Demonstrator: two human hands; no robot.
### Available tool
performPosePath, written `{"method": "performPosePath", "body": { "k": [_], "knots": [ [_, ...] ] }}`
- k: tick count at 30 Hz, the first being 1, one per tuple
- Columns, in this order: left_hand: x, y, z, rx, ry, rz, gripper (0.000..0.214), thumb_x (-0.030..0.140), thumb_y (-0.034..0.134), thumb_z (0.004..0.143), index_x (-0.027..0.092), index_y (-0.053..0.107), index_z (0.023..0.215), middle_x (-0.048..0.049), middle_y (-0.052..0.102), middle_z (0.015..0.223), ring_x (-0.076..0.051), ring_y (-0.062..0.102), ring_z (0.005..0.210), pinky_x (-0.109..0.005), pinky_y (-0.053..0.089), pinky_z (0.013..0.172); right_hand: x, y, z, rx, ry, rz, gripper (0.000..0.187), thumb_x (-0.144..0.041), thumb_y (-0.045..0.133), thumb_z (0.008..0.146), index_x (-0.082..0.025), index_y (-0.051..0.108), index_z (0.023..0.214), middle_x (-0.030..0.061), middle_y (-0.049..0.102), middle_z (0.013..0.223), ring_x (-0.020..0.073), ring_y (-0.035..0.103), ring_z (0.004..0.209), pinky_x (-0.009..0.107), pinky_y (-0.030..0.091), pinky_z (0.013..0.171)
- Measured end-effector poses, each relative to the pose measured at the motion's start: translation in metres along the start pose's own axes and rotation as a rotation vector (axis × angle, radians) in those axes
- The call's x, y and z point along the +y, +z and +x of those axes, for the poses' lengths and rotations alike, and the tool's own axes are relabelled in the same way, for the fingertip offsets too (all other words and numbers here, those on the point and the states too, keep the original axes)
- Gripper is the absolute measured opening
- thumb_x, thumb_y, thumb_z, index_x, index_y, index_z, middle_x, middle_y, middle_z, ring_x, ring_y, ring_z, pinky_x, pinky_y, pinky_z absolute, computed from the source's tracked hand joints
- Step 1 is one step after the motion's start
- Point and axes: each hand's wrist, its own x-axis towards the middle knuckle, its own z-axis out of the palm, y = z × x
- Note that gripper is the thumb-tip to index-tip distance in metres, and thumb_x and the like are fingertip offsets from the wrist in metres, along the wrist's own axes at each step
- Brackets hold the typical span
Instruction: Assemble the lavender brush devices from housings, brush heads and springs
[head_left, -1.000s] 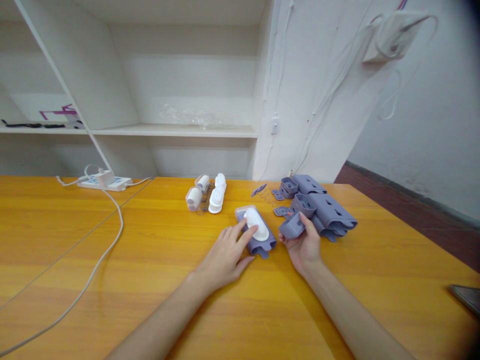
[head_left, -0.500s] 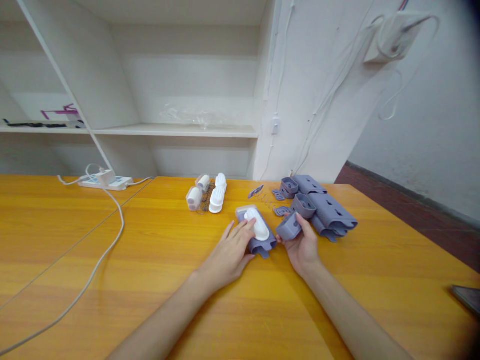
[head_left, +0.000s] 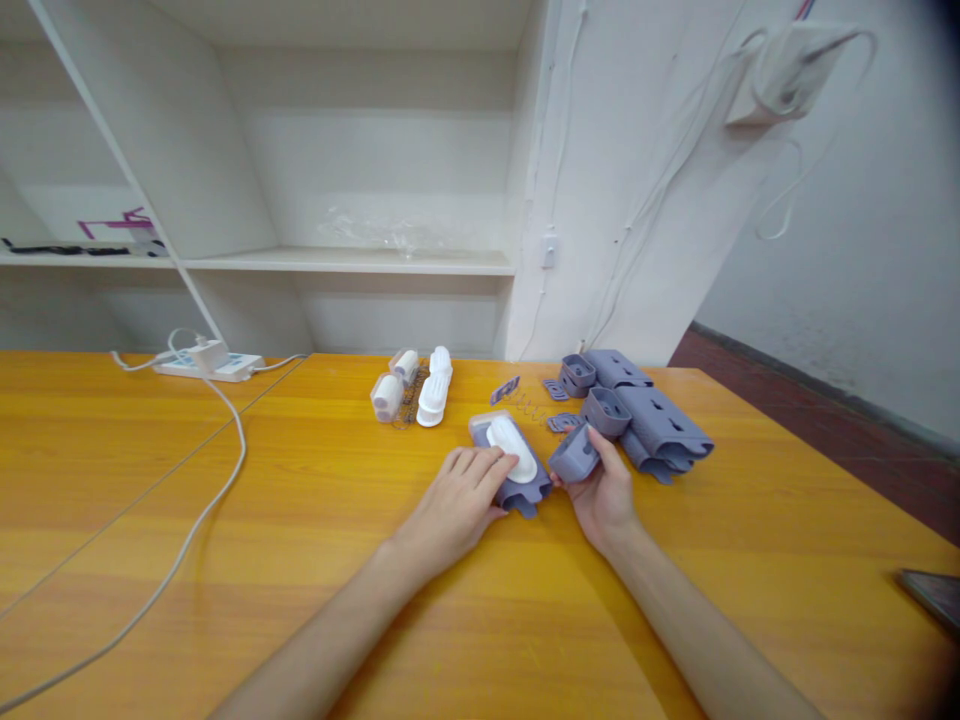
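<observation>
Cup (head_left: 573, 456) in right hand (head_left: 606, 498)

Held just beside the sleeve (head_left: 527, 493), the cup looks light, stiff, perhaps slippery; its side walls seem the safest hold. The left hand (head_left: 456, 502) lies over the sleeve on the desk (head_left: 517, 620), fingers touching the white piece (head_left: 511, 444); whether it grips, I cannot tell.

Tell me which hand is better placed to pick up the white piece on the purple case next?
Probably the left hand: it is right at the white piece on the purple case. The right hand is busy holding a small purple cup.
</observation>
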Motion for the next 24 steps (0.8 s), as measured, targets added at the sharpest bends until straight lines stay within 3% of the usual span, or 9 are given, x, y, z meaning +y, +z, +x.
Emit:
{"method": "performPosePath", "body": {
  "k": [3,7,14,19,24],
  "knots": [
    [-0.004,0.004,0.0,0.037,0.035,0.044,0.053,0.018,0.062,0.078,0.021,0.039,0.125,-0.0102,0.039,0.138,-0.027,0.033,0.129,-0.046,0.027,0.107,0.0,0.0,0.001,0.009,0.002,-0.005,0.028,-0.041,0.064,0.072,-0.02,0.062,0.09,-0.0036,0.061,0.072,0.0131,0.056,0.053,0.026,0.045,0.039],
    [-0.007,0.005,0.001,0.005,0.098,0.041,0.053,0.017,0.061,0.078,0.02,0.036,0.125,-0.0091,0.029,0.147,-0.023,0.021,0.137,-0.045,0.02,0.112,0.001,-0.001,0.001,-0.016,0.006,-0.017,0.026,-0.041,0.063,0.072,-0.019,0.062,0.087,-0.0037,0.059,0.066,0.0132,0.054,0.05,0.026,0.044,0.037],
    [-0.005,-0.003,0.001,0.009,0.081,0.055,0.059,0.022,0.062,0.079,0.021,0.033,0.13,-0.0088,0.05,0.129,-0.024,0.044,0.121,-0.045,0.028,0.107,0.001,-0.001,0.0,-0.019,0.0,-0.023,0.026,-0.041,0.063,0.073,-0.019,0.063,0.088,-0.0036,0.057,0.065,0.0134,0.053,0.049,0.026,0.044,0.036],
    [0.0,-0.005,0.002,-0.006,0.045,0.086,0.073,0.022,0.065,0.077,0.022,0.024,0.137,-0.0096,0.051,0.125,-0.026,0.049,0.11,-0.043,0.039,0.094,0.001,0.001,-0.001,-0.018,0.005,-0.032,0.026,-0.041,0.063,0.072,-0.019,0.063,0.087,-0.0032,0.058,0.065,0.0137,0.053,0.049,0.027,0.044,0.036],
    [0.0,-0.007,0.002,0.015,0.027,0.082,0.062,0.027,0.067,0.075,0.021,0.035,0.128,-0.0096,0.051,0.123,-0.027,0.049,0.11,-0.044,0.039,0.094,0.0,0.002,-0.003,-0.038,0.005,-0.037,0.026,-0.041,0.062,0.073,-0.018,0.063,0.086,-0.0024,0.06,0.066,0.0139,0.054,0.05,0.027,0.043,0.036]
  ]
}}
